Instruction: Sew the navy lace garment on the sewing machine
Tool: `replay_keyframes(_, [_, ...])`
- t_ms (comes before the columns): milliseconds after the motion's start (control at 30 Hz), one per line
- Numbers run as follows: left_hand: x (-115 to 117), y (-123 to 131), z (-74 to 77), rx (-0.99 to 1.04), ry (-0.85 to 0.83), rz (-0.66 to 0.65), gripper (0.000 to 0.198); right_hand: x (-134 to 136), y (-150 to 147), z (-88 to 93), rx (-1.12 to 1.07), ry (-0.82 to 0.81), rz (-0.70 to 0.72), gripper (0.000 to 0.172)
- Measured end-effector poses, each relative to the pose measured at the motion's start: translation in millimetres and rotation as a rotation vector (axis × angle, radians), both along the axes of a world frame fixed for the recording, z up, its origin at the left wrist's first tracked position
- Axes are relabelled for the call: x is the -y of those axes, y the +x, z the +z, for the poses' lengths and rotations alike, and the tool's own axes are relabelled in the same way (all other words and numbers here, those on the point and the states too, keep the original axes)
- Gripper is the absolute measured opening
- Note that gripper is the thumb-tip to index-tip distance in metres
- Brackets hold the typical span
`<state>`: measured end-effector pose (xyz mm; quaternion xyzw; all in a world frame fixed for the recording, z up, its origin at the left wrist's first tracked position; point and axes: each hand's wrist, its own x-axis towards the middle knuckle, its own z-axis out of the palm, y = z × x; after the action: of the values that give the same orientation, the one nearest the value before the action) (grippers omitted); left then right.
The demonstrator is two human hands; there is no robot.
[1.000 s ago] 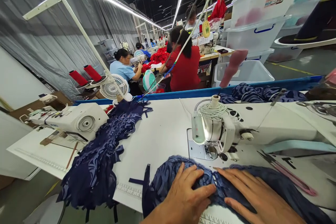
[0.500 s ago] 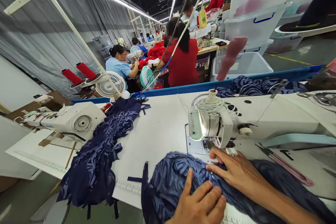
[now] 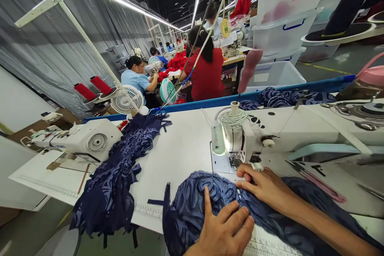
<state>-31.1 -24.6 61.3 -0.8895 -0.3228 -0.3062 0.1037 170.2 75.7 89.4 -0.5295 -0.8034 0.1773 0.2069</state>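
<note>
A navy lace garment (image 3: 195, 204) lies bunched on the white sewing table (image 3: 183, 152) in front of the sewing machine (image 3: 240, 138). My left hand (image 3: 223, 226) rests flat on the lace at the near edge, fingers spread. My right hand (image 3: 264, 186) lies on the same fabric just below the machine's needle area, its fingertips pinching the lace edge by the presser foot. The needle itself is hidden behind the machine head.
A long pile of navy lace pieces (image 3: 120, 172) drapes over the table's left edge beside a second sewing machine (image 3: 81, 140). Pink-handled scissors (image 3: 318, 182) lie at right. A small fan (image 3: 126, 98), red thread cones (image 3: 91, 88) and several seated workers (image 3: 207, 70) are beyond.
My right hand slid forward from lying flat on the lace up to the presser foot and pinched the edge. My left hand drew back toward me and the fabric bunched up.
</note>
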Motion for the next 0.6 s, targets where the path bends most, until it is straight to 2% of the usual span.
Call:
replay_keyframes(167, [1, 0, -3.3, -0.077, 0.010, 0.005, 0.072, 9, 23, -7.6, -0.010, 0.228, 0.037, 0.026])
replay_keyframes(300, [3, 1, -1.8, -0.053, -0.014, 0.017, 0.055, 23, 38, -11.3, 0.038, 0.402, 0.103, 0.025])
replay_keyframes(400, [1, 2, 11.8, -0.009, -0.107, 0.030, 0.040, 26, 43, -18.5, 0.084, 0.513, 0.105, 0.026])
replay_keyframes(500, [-11, 4, 29.6, 0.096, -0.244, 0.110, 0.027, 20, 42, -21.8, 0.122, 0.606, 0.114, 0.027])
replay_keyframes(533, [-18, 5, 34.2, 0.114, -0.281, 0.147, 0.028, 17, 40, -20.1, 0.135, 0.627, 0.122, 0.025])
replay_keyframes(600, [-34, 6, 39.9, 0.096, -0.334, 0.196, 0.042, 13, 35, -11.7, 0.161, 0.654, 0.147, 0.017])
